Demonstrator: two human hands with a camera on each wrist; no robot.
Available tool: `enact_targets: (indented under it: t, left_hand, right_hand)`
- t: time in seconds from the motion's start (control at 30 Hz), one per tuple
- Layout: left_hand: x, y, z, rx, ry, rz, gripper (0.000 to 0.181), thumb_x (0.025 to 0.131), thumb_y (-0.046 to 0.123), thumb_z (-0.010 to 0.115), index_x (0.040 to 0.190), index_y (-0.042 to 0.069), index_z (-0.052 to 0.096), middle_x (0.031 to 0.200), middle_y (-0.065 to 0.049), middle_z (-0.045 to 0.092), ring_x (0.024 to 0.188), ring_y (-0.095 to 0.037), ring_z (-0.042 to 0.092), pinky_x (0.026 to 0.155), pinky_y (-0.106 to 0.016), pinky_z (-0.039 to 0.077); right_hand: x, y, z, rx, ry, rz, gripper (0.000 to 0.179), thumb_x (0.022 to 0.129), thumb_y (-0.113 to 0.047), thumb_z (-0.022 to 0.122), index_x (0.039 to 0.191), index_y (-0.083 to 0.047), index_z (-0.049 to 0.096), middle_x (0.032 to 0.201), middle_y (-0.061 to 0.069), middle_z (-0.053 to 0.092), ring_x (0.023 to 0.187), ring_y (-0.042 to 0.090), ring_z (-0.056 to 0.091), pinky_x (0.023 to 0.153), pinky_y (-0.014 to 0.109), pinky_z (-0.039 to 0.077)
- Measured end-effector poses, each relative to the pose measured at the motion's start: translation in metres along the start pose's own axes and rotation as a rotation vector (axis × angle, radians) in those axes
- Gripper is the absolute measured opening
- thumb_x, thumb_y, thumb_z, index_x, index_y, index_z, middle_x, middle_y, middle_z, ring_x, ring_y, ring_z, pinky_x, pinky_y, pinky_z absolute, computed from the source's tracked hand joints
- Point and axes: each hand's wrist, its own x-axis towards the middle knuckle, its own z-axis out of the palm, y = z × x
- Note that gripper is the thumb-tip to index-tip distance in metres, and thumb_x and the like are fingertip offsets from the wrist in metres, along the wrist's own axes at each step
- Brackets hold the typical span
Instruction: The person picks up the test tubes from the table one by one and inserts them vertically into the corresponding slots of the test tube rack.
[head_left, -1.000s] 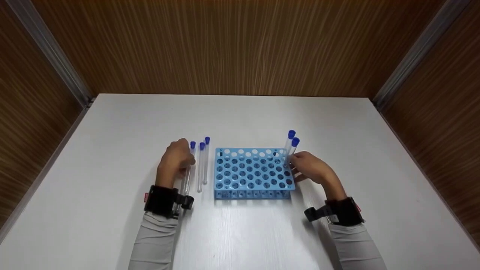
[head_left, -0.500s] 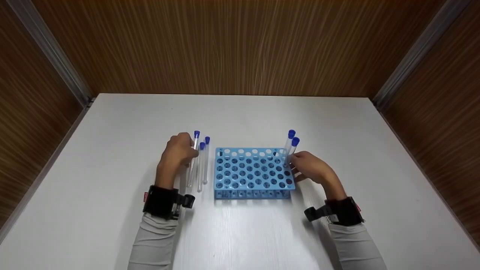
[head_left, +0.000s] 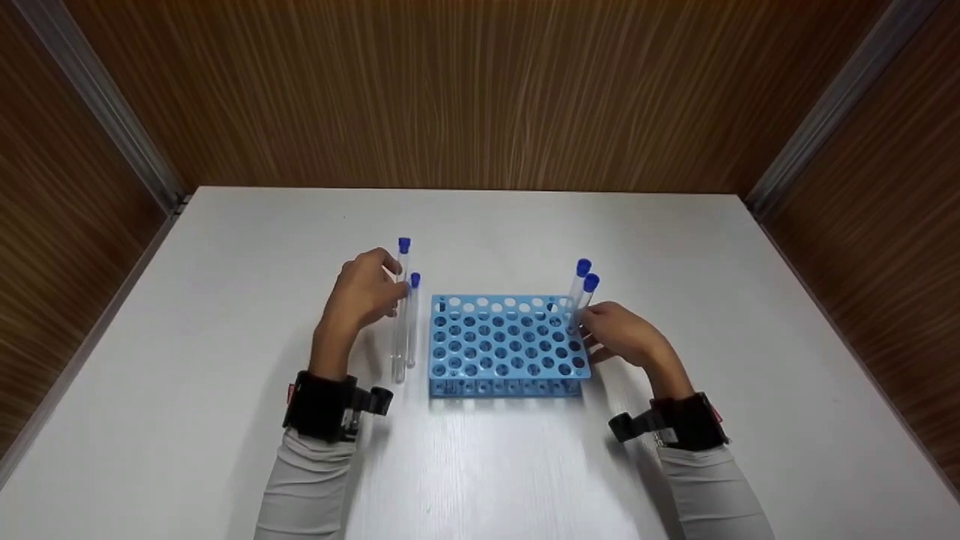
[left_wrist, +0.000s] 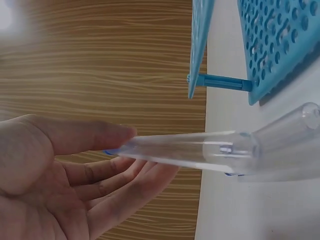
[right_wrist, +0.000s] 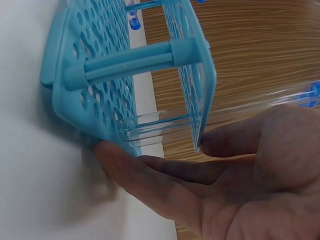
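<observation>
The rack is light blue, tube caps deep blue, table white, back panel streaked brown.

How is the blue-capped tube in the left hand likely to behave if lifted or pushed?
The tube is probably light and stiff: slim, clear, unbent in the left hand's pinch. Its smooth, glossy surface may slip. Laid flat, its round body would likely roll.

Pale grey, close-fitting fabric covers the forearms, the left sleeve and right sleeve both creased near the cuff. A broad black band circles each wrist, left band and right band, each with a stubby black camera mount and a small red tab. The left hand and right hand are bare.
</observation>
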Motion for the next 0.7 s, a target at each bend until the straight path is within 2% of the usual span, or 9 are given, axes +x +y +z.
enact_targets:
  t: [0.17,0.4,0.7]
  left_hand:
    - [-0.003,0.003,0.0,-0.055,0.025,0.039,0.039,0.096,0.016,0.066,0.13,-0.002,0.058,0.105,-0.02,0.071,0.08,-0.027,0.076,0.075,-0.038,0.062]
    - [-0.007,0.009,0.0,-0.065,0.074,0.098,0.039,0.096,0.019,0.065,0.129,0.0,0.059,0.106,-0.019,0.073,0.081,-0.029,0.075,0.074,-0.037,0.061]
    - [-0.013,0.02,-0.001,-0.088,0.104,0.12,0.037,0.096,0.018,0.066,0.129,0.001,0.059,0.109,-0.017,0.073,0.079,-0.025,0.076,0.076,-0.039,0.062]
  right_hand:
    - [0.001,0.0,0.0,0.009,-0.001,-0.004,0.046,0.108,-0.025,0.035,0.128,0.01,0.057,0.111,0.021,0.064,0.096,0.026,0.066,0.082,0.038,0.062]
    - [-0.001,-0.002,0.001,0.019,-0.015,-0.012,0.046,0.109,-0.024,0.034,0.127,0.011,0.057,0.11,0.021,0.063,0.093,0.024,0.065,0.081,0.038,0.062]
    - [-0.001,-0.003,0.0,0.014,-0.009,-0.005,0.046,0.108,-0.023,0.034,0.128,0.011,0.056,0.111,0.021,0.063,0.094,0.024,0.064,0.082,0.038,0.062]
